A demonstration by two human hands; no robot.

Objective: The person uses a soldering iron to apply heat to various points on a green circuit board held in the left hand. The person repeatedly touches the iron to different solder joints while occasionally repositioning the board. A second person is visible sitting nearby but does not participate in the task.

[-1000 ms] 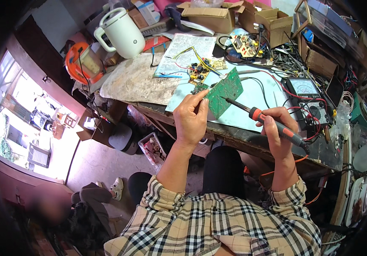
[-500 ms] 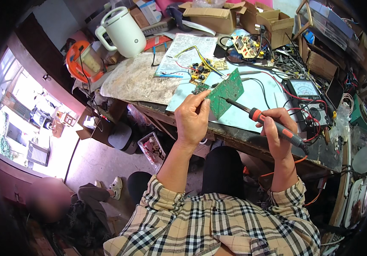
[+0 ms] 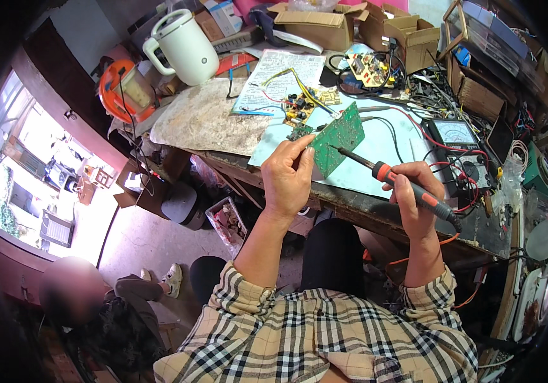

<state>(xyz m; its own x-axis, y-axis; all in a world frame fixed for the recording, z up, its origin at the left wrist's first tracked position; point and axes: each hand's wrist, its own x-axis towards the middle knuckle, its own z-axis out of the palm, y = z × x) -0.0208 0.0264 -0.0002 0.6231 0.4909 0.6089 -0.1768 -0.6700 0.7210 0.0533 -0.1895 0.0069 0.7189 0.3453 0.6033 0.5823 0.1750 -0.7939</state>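
Observation:
Between the thumb and fingers of my left hand (image 3: 288, 175), a green circuit board (image 3: 341, 142) is pinched by its left edge. It is tilted up above the bench's front edge, its soldered side toward me. My right hand (image 3: 416, 195) is wrapped round the black and red handle of a soldering iron (image 3: 408, 184). The iron's tip reaches the board's face and appears to touch it left of the middle. Behind the held board lies another board with wires and black components (image 3: 299, 107), on the pale sheet (image 3: 264, 143).
To the right sits an analog multimeter (image 3: 458, 137) with red and black leads. A white kettle-like jug (image 3: 179, 50) and cardboard boxes (image 3: 315, 29) stand at the back. Another circuit board (image 3: 368, 69) lies near tangled cables. A person (image 3: 118, 329) sits at lower left.

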